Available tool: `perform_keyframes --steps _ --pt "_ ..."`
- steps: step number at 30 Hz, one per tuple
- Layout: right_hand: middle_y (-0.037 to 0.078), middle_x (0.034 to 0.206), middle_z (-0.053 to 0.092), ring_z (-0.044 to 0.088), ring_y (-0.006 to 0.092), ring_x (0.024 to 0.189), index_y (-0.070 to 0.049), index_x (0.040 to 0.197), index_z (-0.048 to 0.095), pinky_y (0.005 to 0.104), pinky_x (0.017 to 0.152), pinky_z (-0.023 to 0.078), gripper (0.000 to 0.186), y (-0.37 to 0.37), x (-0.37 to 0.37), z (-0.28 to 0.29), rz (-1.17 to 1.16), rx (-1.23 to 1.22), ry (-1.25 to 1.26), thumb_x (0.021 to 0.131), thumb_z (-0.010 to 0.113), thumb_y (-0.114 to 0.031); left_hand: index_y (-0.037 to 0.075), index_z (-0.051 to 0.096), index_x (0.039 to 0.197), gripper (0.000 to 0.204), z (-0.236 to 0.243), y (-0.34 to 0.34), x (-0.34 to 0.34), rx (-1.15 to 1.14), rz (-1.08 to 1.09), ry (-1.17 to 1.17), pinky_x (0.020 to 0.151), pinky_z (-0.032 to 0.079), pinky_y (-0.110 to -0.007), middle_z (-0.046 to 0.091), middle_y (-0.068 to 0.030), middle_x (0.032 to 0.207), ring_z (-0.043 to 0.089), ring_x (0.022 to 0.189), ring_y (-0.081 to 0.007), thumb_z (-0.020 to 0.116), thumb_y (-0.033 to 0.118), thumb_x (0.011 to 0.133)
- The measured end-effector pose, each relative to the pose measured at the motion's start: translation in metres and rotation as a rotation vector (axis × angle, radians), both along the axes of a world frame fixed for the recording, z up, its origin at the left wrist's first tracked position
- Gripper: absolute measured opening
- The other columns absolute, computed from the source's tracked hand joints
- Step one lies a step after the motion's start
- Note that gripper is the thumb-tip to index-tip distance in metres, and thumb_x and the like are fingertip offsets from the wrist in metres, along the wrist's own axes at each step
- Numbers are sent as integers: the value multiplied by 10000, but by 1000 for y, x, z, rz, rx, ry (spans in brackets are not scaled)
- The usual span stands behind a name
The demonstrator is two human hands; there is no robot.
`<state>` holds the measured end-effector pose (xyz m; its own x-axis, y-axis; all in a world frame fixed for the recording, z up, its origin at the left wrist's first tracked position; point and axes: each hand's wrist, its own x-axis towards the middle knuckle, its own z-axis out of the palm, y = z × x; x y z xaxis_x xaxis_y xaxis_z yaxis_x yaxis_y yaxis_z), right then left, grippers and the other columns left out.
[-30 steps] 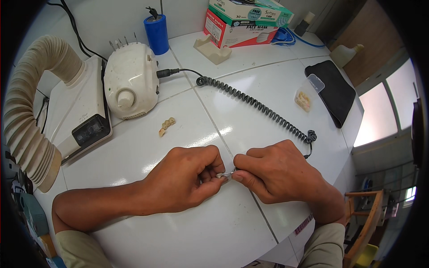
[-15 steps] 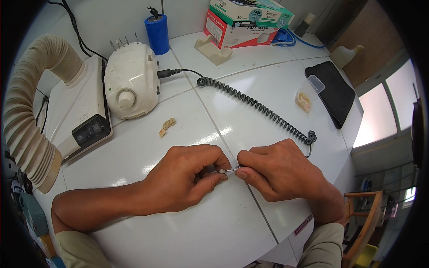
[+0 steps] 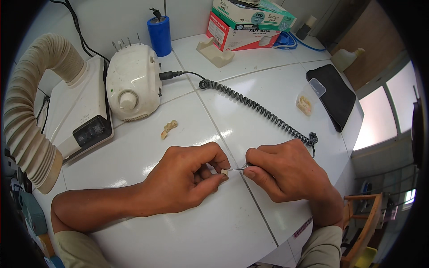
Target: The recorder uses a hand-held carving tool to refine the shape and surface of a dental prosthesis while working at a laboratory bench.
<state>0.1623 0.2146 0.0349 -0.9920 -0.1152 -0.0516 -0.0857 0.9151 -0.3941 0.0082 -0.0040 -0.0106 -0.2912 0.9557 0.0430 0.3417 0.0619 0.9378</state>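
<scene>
Between the thumb and fingertips of my left hand [image 3: 187, 176] is a small cream-coloured dental crown [image 3: 224, 172], partly covered by the fingers. My right hand [image 3: 288, 172] is closed round a rotary handpiece [image 3: 244, 166]; only its metal nose and thin bur show past the thumb and forefinger. The bur points left at the crown, its tip at or very near it; contact cannot be made out. The coiled black cord [image 3: 254, 105] runs down behind my right hand. Beyond my left hand, several tooth-coloured dental pieces [image 3: 170, 125] lie on the white tiled table [image 3: 196, 236].
At the left stand a white control unit [image 3: 132, 85] with burs on top and a suction machine with a ribbed hose [image 3: 29, 116]. Farther back are a blue cylinder [image 3: 159, 35], mask boxes [image 3: 243, 38] and a cream handpiece rest [image 3: 214, 52]. A small plastic box [image 3: 304, 103] and black pouch [image 3: 333, 96] lie at right.
My right hand has shifted slightly right, drawing the bur back from my left fingertips. More of the crown now shows, and my left hand has barely moved.
</scene>
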Motion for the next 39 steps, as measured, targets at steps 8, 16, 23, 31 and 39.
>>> perform_keyframes --steps 8,16,23,31,39 --pt "77 691 618 611 337 571 -89 936 643 436 547 449 224 -2 -1 -9 25 5 -20 1062 679 -270 6 688 1113 150 -1 0 0 -1 9 -24 590 531 -202 775 -37 833 753 743 -60 780 47 1001" --pt "91 652 641 643 364 551 -90 929 644 485 543 455 322 -4 -2 -12 13 -15 3 1116 621 -351 14 687 1060 162 0 1 1 -33 16 -21 614 542 -223 739 -33 885 699 757 -60 815 66 975" --pt "93 658 649 649 360 556 -91 932 655 481 548 458 327 -6 -3 -10 2 -18 -5 1116 624 -359 15 679 1058 167 -1 1 1 -34 20 -18 615 544 -225 734 -29 885 693 755 -61 814 60 971" --pt "96 662 656 653 348 552 -91 932 658 475 551 469 341 -8 -3 -8 7 23 -40 1124 614 -369 15 673 1057 165 1 2 1 -45 10 -4 603 538 -226 716 -29 867 675 730 -60 806 52 968" --pt "93 650 643 648 341 532 -88 924 662 471 538 466 340 -10 -2 -11 -7 29 -25 1120 618 -363 17 671 1059 164 1 2 2 -45 15 0 594 536 -230 709 -29 860 665 716 -61 801 46 962"
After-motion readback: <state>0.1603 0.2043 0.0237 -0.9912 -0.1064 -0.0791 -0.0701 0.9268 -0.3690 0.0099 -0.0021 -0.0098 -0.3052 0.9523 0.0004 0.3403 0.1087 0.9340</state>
